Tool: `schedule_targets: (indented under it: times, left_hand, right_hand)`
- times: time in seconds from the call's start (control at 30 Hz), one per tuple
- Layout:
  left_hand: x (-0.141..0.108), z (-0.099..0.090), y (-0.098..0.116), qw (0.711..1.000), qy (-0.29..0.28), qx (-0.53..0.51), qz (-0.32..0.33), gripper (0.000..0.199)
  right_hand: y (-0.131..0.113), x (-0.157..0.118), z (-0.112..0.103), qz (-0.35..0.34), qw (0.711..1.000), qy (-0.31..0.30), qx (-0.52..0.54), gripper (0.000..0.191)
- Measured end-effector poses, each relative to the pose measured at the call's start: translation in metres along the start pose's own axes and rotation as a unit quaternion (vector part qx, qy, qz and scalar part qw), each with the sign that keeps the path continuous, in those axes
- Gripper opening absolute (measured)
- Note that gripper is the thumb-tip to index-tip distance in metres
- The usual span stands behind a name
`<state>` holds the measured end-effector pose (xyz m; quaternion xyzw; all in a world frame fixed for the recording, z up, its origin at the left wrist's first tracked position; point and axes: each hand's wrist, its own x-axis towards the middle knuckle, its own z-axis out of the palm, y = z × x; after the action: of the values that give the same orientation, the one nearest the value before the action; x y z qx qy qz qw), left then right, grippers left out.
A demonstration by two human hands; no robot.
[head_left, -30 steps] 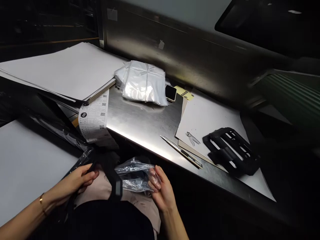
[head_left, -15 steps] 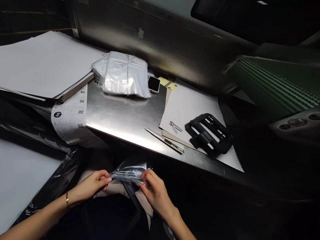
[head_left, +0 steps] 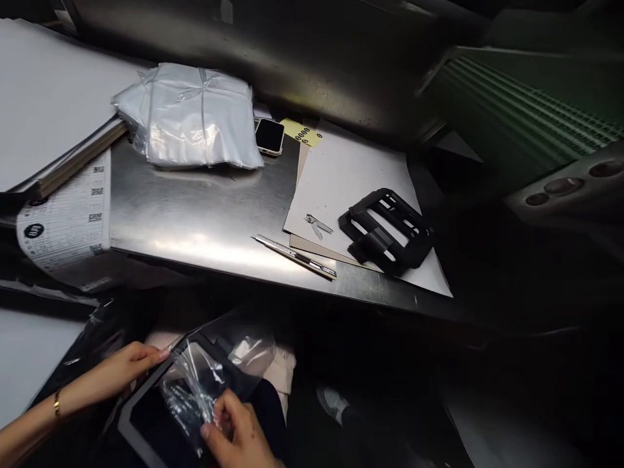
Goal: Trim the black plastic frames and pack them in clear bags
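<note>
A clear plastic bag (head_left: 205, 370) wraps around a flat dark panel with a grey rim (head_left: 146, 422), which lies tilted across my lap. My left hand (head_left: 129, 367) grips the panel's upper rim, fingertips touching the plastic. My right hand (head_left: 236, 429) pinches a crumpled fold of the bag at the lower edge. The fingers of that hand hide part of the panel, and the bottom of the panel runs out of view.
A steel table (head_left: 195, 221) stands ahead, holding a bagged bundle (head_left: 195, 120), a smartphone (head_left: 270, 136), a utility knife (head_left: 295, 257), nail clippers (head_left: 316, 224) and a black frame (head_left: 385, 227) on white card (head_left: 341, 175). A printed label strip (head_left: 63, 221) hangs off its left edge.
My hands have moved apart, and the bag has spread open. The dark panel now shows through it across my lap. The view has shifted, so the table sits further left and higher.
</note>
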<state>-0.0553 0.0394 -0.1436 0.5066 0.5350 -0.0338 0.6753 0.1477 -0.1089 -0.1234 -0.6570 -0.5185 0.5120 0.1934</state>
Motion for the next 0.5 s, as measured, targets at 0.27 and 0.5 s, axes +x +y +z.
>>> schedule_targets:
  times: [0.27,0.5]
  left_hand:
    - [0.001,0.002,0.029,0.999,0.004,-0.032,-0.021,0.046]
    - [-0.025,0.022,0.040,0.926,-0.117,-0.323,-0.158,0.080]
  right_hand:
    - [-0.021,0.053,-0.071,-0.086,0.985,0.140,0.049,0.021]
    - [-0.058,0.036,-0.061,-0.224,0.970,0.042,0.090,0.020]
